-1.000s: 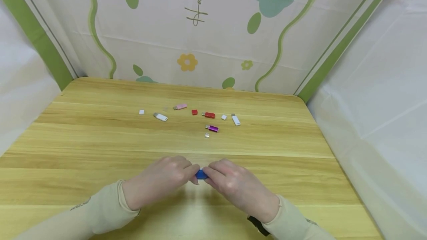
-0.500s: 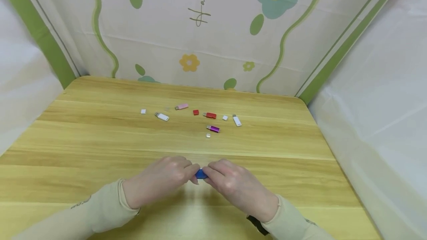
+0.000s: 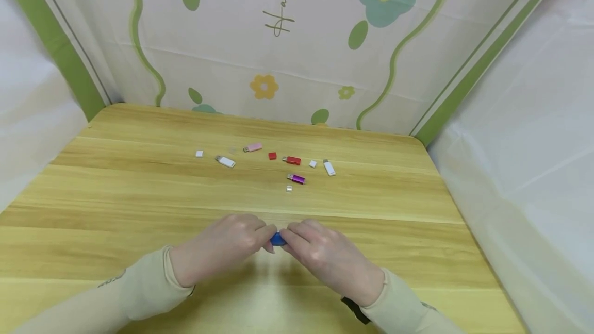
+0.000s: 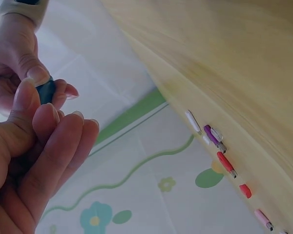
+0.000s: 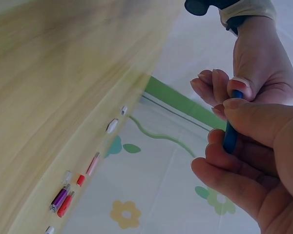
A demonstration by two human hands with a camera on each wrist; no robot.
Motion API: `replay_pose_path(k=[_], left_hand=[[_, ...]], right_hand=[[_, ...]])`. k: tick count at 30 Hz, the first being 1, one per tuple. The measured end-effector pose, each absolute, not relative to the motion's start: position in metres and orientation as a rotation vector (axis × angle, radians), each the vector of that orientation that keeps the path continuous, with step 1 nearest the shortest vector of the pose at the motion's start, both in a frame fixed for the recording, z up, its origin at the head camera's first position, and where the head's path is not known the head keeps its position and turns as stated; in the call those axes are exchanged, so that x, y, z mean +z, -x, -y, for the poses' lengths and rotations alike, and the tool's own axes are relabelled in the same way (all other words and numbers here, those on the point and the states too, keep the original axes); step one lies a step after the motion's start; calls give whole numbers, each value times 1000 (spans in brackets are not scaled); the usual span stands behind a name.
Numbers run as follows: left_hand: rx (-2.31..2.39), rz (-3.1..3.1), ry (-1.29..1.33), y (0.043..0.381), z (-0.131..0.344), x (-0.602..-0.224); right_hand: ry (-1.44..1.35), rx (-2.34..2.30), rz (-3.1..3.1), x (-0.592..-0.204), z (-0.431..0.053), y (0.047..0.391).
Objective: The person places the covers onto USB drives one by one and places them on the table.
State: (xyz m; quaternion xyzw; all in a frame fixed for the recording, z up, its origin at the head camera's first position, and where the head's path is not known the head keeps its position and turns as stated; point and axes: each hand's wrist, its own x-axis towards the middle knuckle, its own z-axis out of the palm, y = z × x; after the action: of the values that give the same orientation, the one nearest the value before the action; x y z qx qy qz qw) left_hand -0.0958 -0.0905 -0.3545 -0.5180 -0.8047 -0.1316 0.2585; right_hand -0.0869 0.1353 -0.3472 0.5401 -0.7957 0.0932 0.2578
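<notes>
Both hands meet over the near middle of the table around a small blue USB stick (image 3: 278, 239), its ends covered by fingers. My left hand (image 3: 226, 246) pinches one end between thumb and fingers. The other end is pinched by my right hand (image 3: 327, 257). In the right wrist view the blue stick (image 5: 230, 138) runs from one thumb to the other as a slim blue bar. Only a short piece of the blue stick (image 4: 46, 91) shows between the hands in the left wrist view.
Farther back on the wooden table (image 3: 116, 184) lie a purple USB stick (image 3: 297, 179), a red one (image 3: 292, 160), a pink one (image 3: 253, 147) and two white ones. Loose caps lie near them, among them a red cap (image 3: 272, 155). A flowered curtain (image 3: 306, 66) hangs behind.
The head view has shifted slightly, so the things on the table appear a little farther right. Both hands keep the same grip on the blue USB stick and sit slightly higher in view.
</notes>
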Motion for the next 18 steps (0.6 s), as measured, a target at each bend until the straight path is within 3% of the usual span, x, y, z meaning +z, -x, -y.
replay_pose_path(k=[18], left_hand=[[-473, 2414, 1456, 96, 85, -363]], right_hand=[[-1474, 318, 2276, -358, -142, 90]])
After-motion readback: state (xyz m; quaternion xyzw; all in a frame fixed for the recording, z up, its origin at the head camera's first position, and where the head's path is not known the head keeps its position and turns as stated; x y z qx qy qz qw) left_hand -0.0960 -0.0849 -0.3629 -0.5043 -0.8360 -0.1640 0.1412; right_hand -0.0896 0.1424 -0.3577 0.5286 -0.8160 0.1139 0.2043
